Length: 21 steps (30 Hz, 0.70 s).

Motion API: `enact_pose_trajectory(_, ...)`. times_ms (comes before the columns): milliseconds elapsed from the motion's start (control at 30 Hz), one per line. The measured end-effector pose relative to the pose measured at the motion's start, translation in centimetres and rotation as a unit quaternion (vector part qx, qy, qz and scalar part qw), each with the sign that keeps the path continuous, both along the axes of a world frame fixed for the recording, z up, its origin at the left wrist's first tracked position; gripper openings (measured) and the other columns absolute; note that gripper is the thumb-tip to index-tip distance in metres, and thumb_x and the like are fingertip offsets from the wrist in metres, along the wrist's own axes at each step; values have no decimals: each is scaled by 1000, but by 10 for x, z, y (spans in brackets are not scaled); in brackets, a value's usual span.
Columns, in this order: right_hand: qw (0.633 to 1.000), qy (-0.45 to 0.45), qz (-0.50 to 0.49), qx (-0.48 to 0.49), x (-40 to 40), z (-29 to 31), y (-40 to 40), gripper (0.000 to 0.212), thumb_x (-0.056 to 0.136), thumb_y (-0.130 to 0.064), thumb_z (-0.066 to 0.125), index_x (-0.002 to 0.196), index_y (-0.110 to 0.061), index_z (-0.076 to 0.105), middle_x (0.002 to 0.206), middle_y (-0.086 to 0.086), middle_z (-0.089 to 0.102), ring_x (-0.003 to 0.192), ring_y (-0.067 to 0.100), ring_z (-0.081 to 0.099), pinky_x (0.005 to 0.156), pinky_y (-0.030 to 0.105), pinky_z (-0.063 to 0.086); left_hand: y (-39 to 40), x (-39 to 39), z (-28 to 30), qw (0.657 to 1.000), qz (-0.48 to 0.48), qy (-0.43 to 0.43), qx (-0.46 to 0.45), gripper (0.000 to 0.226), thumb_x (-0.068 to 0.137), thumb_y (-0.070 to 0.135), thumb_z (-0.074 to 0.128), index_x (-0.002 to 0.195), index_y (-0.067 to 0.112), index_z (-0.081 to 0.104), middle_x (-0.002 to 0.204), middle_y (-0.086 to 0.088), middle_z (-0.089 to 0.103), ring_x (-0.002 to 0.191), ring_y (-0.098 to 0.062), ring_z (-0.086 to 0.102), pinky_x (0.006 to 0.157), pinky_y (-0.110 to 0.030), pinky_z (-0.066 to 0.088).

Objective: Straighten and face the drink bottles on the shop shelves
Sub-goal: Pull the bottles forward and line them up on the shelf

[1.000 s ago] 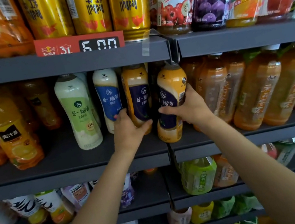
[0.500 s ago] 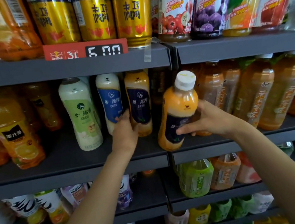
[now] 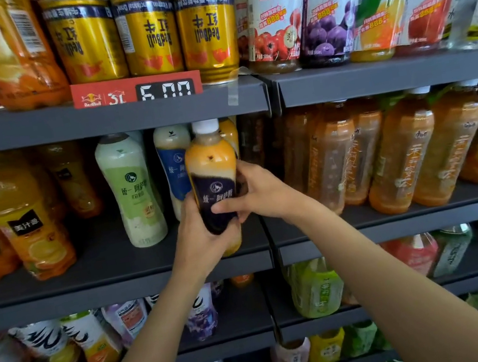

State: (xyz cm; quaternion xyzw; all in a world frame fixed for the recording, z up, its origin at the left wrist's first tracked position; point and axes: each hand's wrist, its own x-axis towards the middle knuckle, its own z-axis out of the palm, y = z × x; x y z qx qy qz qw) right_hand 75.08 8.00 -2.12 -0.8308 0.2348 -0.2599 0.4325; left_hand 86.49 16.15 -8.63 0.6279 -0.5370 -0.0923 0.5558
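An orange milk tea bottle (image 3: 212, 169) with a dark navy label and white cap is upright at the front of the middle shelf (image 3: 115, 282), label facing me. My left hand (image 3: 202, 244) grips its lower part from the left and below. My right hand (image 3: 257, 192) holds it from the right, thumb across the label. Behind it stands a second orange bottle (image 3: 230, 132), mostly hidden. A blue-label bottle (image 3: 174, 166) and a green-label bottle (image 3: 132, 190) stand to its left.
Amber tea bottles (image 3: 395, 153) fill the middle shelf to the right, orange juice bottles (image 3: 24, 218) to the left. Gold cans (image 3: 149, 33) and tall juice bottles (image 3: 278, 11) sit on the shelf above, behind a red price tag (image 3: 137, 90). Lower shelves hold more drinks.
My right hand has carried the tilted orange bottle leftwards and stood it upright in front of the other orange bottle. My left hand has left that bottle and now grips the carried one.
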Motion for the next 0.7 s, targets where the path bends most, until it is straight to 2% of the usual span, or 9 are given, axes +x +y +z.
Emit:
enact_pose_trajectory(100, 999, 7, -33, 2, 2, 0, 1, 58, 75, -16, 77, 124, -7, 47, 113, 12, 61, 88, 26, 67, 55, 33, 58, 1, 9, 2, 998, 22, -50, 17, 75, 65, 54, 68, 127, 15, 50, 111, 1, 45, 107, -12, 48, 88, -19, 38)
enact_pose_trajectory(267, 998, 15, -55, -10, -3, 4, 0, 55, 75, -15, 77, 121, -7, 49, 110, 9, 62, 82, 18, 66, 53, 29, 58, -6, 10, 2, 999, -1, -40, 35, 67, 67, 46, 73, 124, 17, 54, 110, 3, 56, 110, -19, 55, 91, -34, 48)
enact_pose_trajectory(333, 998, 4, -44, 36, -12, 7, -3, 50, 77, -14, 75, 120, -5, 51, 110, 9, 62, 75, 17, 66, 55, 26, 57, -10, 8, 2, 999, 6, -45, 27, 63, 71, 39, 77, 124, 15, 54, 111, 4, 56, 109, -17, 55, 90, -32, 47)
enact_pose_trajectory(400, 990, -60, -50, 116, -25, 8, -10, 39, 85, -13, 66, 121, -4, 53, 108, 8, 61, 66, 13, 63, 52, 21, 54, -13, 7, 0, 998, 18, -49, 26, 63, 73, 36, 76, 126, 15, 51, 117, 1, 56, 111, -17, 53, 92, -33, 45)
enact_pose_trajectory(467, 974, -137, -127, 130, -33, 1, -21, 28, 91, -14, 58, 119, -6, 57, 108, 8, 62, 62, 8, 59, 47, 17, 50, -14, 6, -2, 998, 25, -40, 32, 66, 70, 43, 76, 124, 17, 48, 121, -1, 55, 113, -17, 52, 92, -36, 46)
enact_pose_trajectory(533, 965, -145, -203, 84, -28, -16, -33, 28, 94, -14, 55, 120, -6, 59, 114, 10, 62, 68, 6, 58, 48, 16, 50, -16, 4, -2, 999, 27, -28, 35, 72, 62, 59, 71, 118, 22, 46, 120, -1, 54, 112, -16, 52, 91, -39, 47)
enact_pose_trajectory(600, 961, -130, -236, 57, -13, -33, -43, 31, 94, -14, 55, 124, -6, 57, 120, 11, 60, 82, 10, 60, 60, 20, 55, -17, 4, -2, 999, 26, -26, 34, 74, 57, 67, 64, 115, 26, 44, 120, 0, 55, 110, -15, 53, 92, -40, 48)
enact_pose_trajectory(633, 960, -125, -244, 51, -5, -38, -48, 33, 93, -15, 55, 126, -6, 55, 122, 11, 59, 93, 15, 61, 73, 26, 57, -17, 5, -1, 999, 26, -31, 32, 74, 56, 68, 63, 114, 27, 44, 119, 1, 55, 110, -14, 54, 92, -41, 48)
enact_pose_trajectory(700, 963, -105, -247, 36, 8, -41, -57, 38, 94, -16, 54, 131, -10, 51, 130, 11, 55, 117, 23, 53, 99, 32, 45, -18, 8, -2, 999, 25, -36, 26, 73, 56, 68, 65, 114, 28, 45, 119, 2, 58, 108, -13, 56, 92, -40, 49)
